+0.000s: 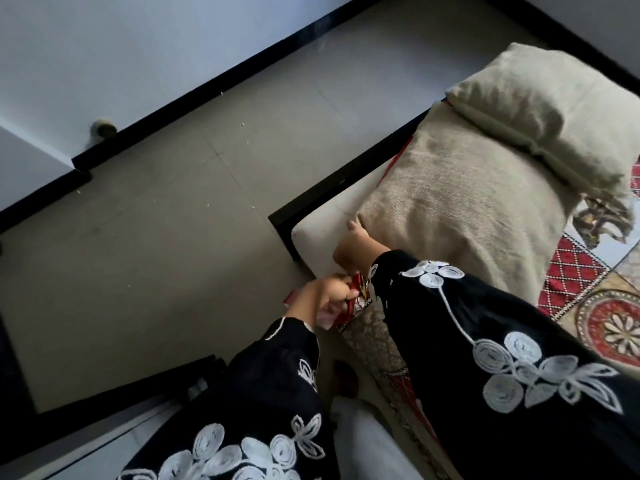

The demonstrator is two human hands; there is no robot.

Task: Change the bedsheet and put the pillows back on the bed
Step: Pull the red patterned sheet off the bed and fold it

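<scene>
The left hand's fingers are curled tight round a bunched bit of the red and gold patterned bedsheet, pinching its edge right at the side of the bed, just short of the corner. The right hand sits just above it, almost touching, at the bare corner of the mattress. Its thumb pokes up against the corner of the big pillow, but the fingers are tucked out of sight, so honestly I can't tell if they're gripping anything or just curled.

Both arms are in black sleeves with white swirly flower embroidery. The right one reaches across the sheet and covers a good chunk of it.

The sheet is spread over the bed to the right, and a strip of it runs down the bed's edge under that arm. It doesn't cover the near corner, where the pale mattress shows bare.

2 beige pillows are on the bed: a big pillow lying on the mattress near the head end, and a smaller pillow stacked on its far end, tilted a bit.

A black bed frame edges the mattress. Beyond that there's grey floor with a few white specks, then a black skirting and a pale wall.
</scene>
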